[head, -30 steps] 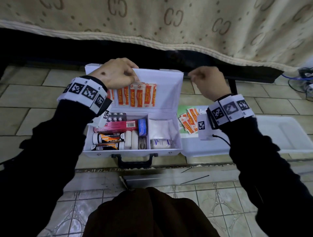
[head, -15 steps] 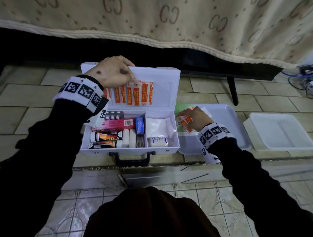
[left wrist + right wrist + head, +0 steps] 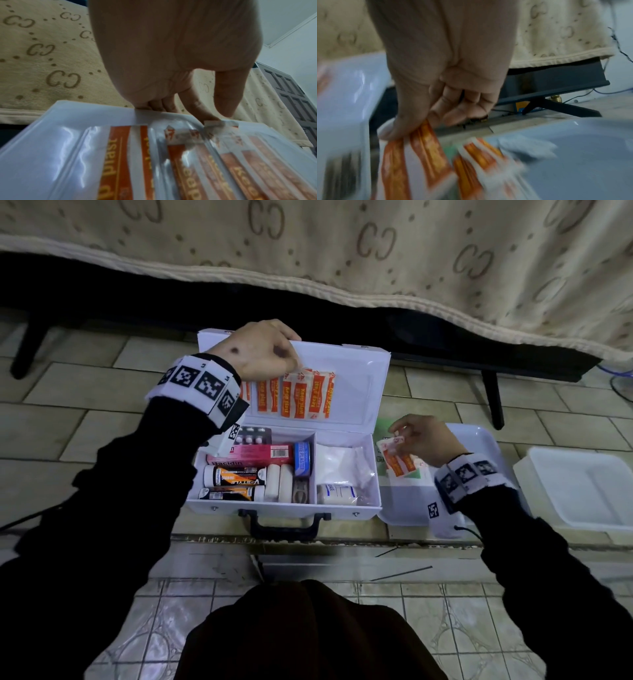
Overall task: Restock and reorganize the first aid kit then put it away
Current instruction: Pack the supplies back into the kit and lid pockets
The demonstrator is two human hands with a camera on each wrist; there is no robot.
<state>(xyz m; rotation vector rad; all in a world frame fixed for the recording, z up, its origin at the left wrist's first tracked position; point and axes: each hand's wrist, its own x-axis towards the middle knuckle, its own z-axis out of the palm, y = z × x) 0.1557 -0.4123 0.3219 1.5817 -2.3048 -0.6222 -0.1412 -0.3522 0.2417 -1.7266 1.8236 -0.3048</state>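
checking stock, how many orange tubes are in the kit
2. Both orange tubes lie on their sides in the kit's left compartment, one behind the other. More may be hidden under the left sleeve.

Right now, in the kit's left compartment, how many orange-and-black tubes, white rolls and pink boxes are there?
Orange-and-black tubes: 2
White rolls: 2
Pink box: 1
Total: 5

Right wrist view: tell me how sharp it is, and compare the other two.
Right wrist view: motion-smeared, the plasters under the right hand streaked. Left wrist view: sharper, glare on the lid's clear pocket. Head view: crisp, dim, edges bowed.
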